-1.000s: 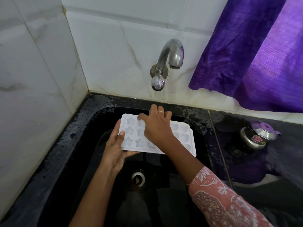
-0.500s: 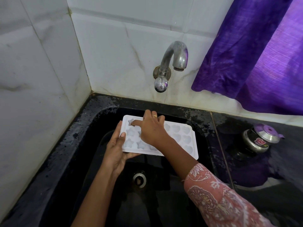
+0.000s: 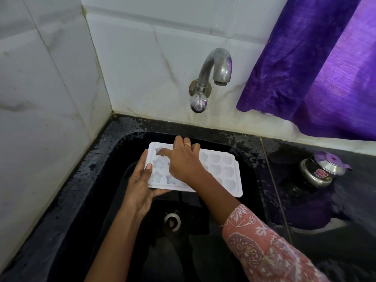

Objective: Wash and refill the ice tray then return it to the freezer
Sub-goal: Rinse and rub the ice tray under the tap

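Reaching arm: a pink patterned sleeve (image 3: pixel 264 247) enters at the lower right of the frame.
Drain: the drain (image 3: pixel 172 220) sits low in the centre, in the floor of the black sink (image 3: pixel 122 135).
Left hand: the left hand (image 3: pixel 140 188), centre-left, clasps the near-left edge of the ice tray (image 3: pixel 223 171), with the thumb on top and the fingers curled beneath.
Tray: white, with star and heart cavities, held roughly level over the sink in mid-frame, above the drain.
Right hand: the right hand (image 3: pixel 185 161) lies across the cavities with fingers extended and the forefinger poked into the upper-left star. It grasps nothing.
Tap: the tap (image 3: pixel 215 70) is on the tiled wall at upper centre, and no stream shows.
Risk: only one hand bears the tray, at one end. Hard rubbing could tip its free right end, or wet plastic could slip into the sink.
Risk, later: the spout sits beyond the tray, so filling there could splash or leave cavities uneven.
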